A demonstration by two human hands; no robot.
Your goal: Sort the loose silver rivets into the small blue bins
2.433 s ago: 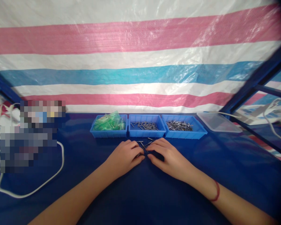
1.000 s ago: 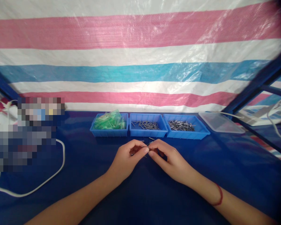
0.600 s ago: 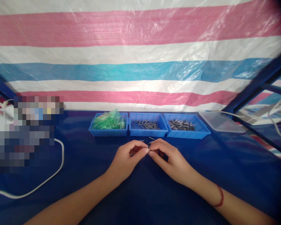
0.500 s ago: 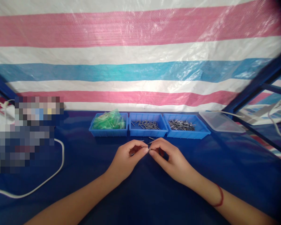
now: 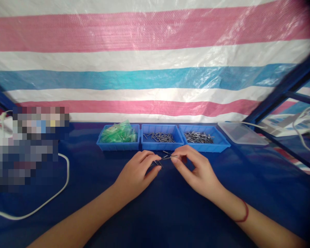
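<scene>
My right hand [image 5: 196, 168] pinches a thin metal pin [image 5: 167, 158] between thumb and fingertips; the pin points left toward my other hand. My left hand [image 5: 139, 170] is apart from it, thumb and fingers spread, over several small dark metal pins [image 5: 158, 163] on the blue table. Another short pin [image 5: 166, 152] lies just behind, near the middle bin. Behind my hands stand three blue bins in a row: the left bin [image 5: 120, 147] holds green plastic packets [image 5: 119, 132], the middle bin [image 5: 161, 146] holds metal pins, and the right bin [image 5: 209, 148] holds more metal pieces.
A clear plastic lid [image 5: 243, 133] lies right of the bins. A white cable [image 5: 67, 179] loops on the left beside a blurred-out area. A striped sheet [image 5: 144, 79] hangs behind the blue table [image 5: 155, 213], with dark blue frame bars [image 5: 281, 89] at the right.
My hands have moved apart. The right hand has shifted right and slightly up with the pin, and the left thumb and fingers have opened, showing the pins below.
</scene>
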